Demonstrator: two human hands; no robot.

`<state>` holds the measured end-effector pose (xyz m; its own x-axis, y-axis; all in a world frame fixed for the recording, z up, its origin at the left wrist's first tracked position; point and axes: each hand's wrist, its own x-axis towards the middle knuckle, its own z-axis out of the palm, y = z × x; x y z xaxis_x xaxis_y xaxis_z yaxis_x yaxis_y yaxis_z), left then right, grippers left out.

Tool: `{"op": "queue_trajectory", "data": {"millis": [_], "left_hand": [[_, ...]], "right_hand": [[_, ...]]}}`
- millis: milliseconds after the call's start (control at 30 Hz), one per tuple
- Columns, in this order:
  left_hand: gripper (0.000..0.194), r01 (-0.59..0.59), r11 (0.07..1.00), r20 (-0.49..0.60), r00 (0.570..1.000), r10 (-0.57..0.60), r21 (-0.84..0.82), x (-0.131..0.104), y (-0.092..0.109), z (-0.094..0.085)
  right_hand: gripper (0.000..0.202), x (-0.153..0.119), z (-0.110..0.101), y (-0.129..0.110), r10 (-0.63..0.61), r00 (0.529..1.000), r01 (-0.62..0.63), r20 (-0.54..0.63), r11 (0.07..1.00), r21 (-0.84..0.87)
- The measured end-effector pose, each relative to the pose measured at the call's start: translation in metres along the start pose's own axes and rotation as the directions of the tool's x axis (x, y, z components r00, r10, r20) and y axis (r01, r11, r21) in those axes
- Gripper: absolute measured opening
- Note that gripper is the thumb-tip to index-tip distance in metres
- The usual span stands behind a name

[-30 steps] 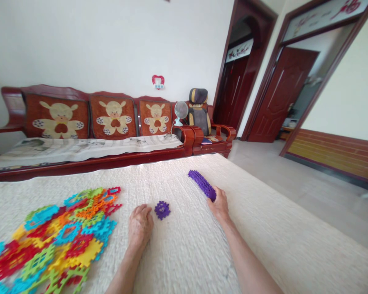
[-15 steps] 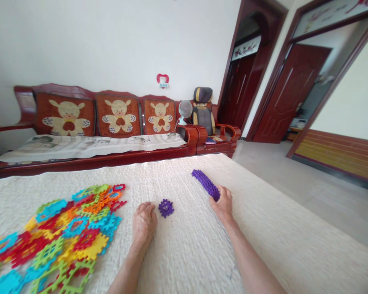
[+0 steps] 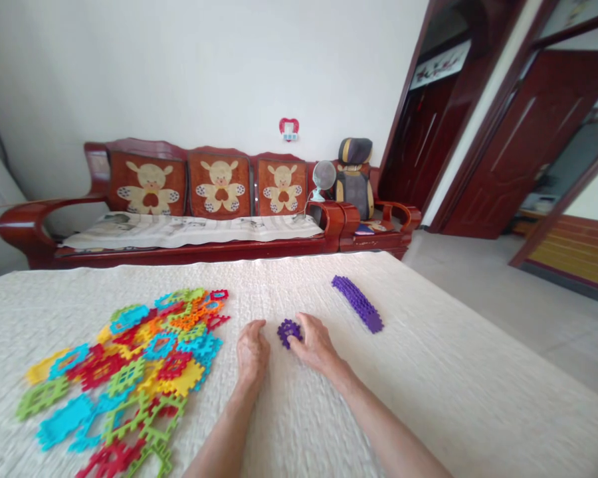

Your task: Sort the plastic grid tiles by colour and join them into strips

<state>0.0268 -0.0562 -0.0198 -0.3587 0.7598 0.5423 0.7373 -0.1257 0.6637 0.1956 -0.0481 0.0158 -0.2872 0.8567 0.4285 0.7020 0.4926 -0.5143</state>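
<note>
A purple toothed plastic piece [image 3: 288,332] with a cut-out middle lies on the pale cover between my hands. My right hand [image 3: 315,342] has its thumb and fingers closed on the right side of this piece. Just left of it, my left hand [image 3: 253,352] rests on the cover, fingers loosely bent and apart from the thumb, holding nothing. Farther right lies a curved row of purple pieces [image 3: 357,304] packed face to face, touched by neither hand.
Several red, yellow, green, orange and blue toothed pieces [image 3: 129,372] spread in a loose heap left of my left hand. The quilted cover [image 3: 453,372] reaches toward a wooden sofa [image 3: 244,249] with bear cushions. A small fan [image 3: 323,176] stands near the sofa's right arm.
My right hand has let go of the purple row and moved left to the single purple piece. The view has turned somewhat left. My left hand stays beside the piece.
</note>
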Motion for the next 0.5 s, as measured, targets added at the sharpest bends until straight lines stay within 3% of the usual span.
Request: {"op": "queue_trajectory", "data": {"millis": [100, 233, 400, 500], "left_hand": [[0.038, 0.005, 1.000, 0.007, 1.000, -0.005, -0.008, 0.001, 0.002, -0.001], [0.036, -0.006, 1.000, 0.019, 1.000, 0.005, 0.003, 0.001, 0.003, 0.000], [0.035, -0.039, 0.999, 0.013, 0.999, 0.039, 0.011, 0.000, 0.002, 0.001], [0.035, -0.057, 0.998, 0.007, 0.998, 0.057, 0.010, 0.000, 0.000, 0.001]], "right_hand": [[0.044, 0.004, 0.004, -0.004, -0.019, 1.000, 0.019, 0.005, 1.000, -0.012], [0.038, 0.005, 0.006, 0.002, -0.026, 1.000, 0.028, -0.016, 0.990, 0.139], [0.035, 0.008, -0.006, 0.028, 0.242, 0.966, -0.258, 0.092, 0.875, 0.409], [0.033, 0.006, -0.026, 0.049, 0.327, 0.942, -0.327, 0.073, 0.852, 0.408]]}}
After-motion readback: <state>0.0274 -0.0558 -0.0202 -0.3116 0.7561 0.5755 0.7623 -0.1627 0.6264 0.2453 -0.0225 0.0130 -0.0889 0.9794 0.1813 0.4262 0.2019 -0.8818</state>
